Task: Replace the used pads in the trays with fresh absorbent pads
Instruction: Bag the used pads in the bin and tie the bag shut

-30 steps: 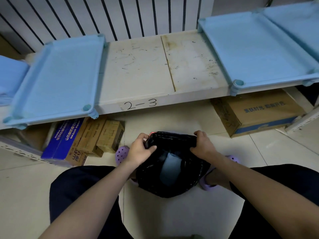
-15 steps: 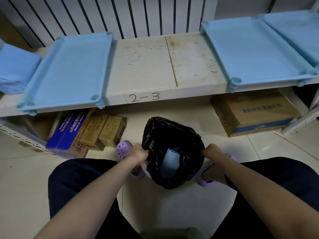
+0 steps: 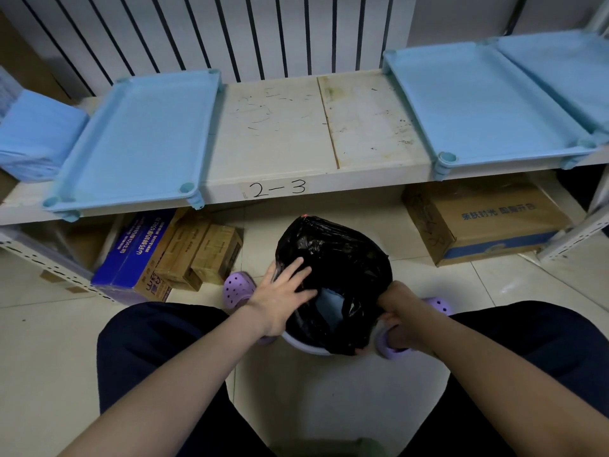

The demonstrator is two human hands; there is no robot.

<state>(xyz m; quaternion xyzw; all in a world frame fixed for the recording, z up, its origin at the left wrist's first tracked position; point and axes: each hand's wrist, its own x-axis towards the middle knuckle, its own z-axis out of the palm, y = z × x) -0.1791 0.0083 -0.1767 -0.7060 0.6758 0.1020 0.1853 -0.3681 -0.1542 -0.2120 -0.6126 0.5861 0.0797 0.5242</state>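
We find the right hand (image 3: 397, 306) curled tight on the rim of the black bag (image 3: 333, 252). The left hand (image 3: 283, 300) presses flat against it, fingers spread. A blue pad (image 3: 329, 306) lies inside. A blue tray (image 3: 131, 136) rests on the shelf (image 3: 273, 133) beyond.

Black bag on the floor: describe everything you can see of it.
The black bag is thin, glossy, crinkled plastic, standing on the tiled floor. Its mouth gapes toward the camera; what looks like a blue pad lies inside. A lavender rim shows under its near edge. The left hand lies flat on its left side, fingers straight; the right hand grips its right edge.
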